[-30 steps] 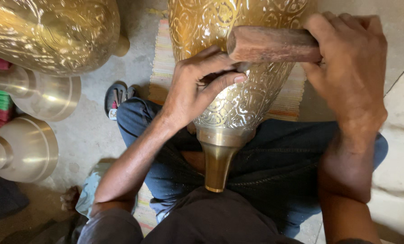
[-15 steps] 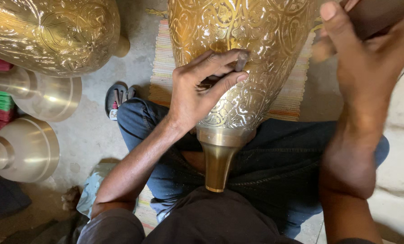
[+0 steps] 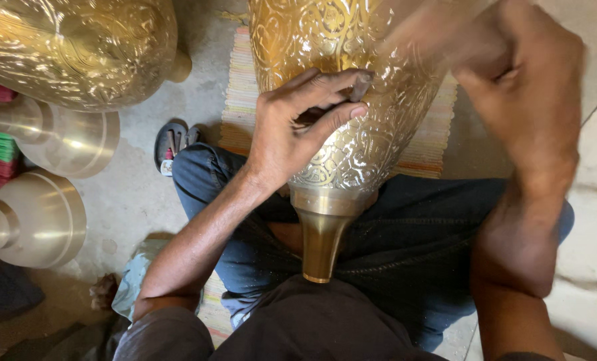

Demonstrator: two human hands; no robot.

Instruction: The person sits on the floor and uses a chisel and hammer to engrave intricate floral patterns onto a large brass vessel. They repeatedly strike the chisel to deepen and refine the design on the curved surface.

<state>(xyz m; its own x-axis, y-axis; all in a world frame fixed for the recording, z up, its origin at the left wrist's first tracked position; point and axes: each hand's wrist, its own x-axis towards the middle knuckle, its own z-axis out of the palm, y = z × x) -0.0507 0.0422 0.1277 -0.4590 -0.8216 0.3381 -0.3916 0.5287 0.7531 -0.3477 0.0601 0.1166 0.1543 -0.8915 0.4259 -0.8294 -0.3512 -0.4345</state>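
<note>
One engraved brass vase (image 3: 352, 100) across the lap, neck at 6 o'clock. Left hand (image 3: 298, 130) pinching a small punch (image 3: 361, 85) against it. Right hand (image 3: 512, 87) at 2 o'clock, blurred, grip unclear. Three more brass vessels (image 3: 51, 134) at 9 o'clock.

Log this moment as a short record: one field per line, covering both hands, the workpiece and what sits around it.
Workpiece: engraved brass vase, lying across the person's lap, narrow neck toward the body
Left hand: rests on the vase, fingers pinching a small punch against the surface
Right hand: raised beside the vase, motion-blurred; what it holds cannot be made out
Nearby: second engraved vase, two plain brass pieces, sandal, striped mat
</note>
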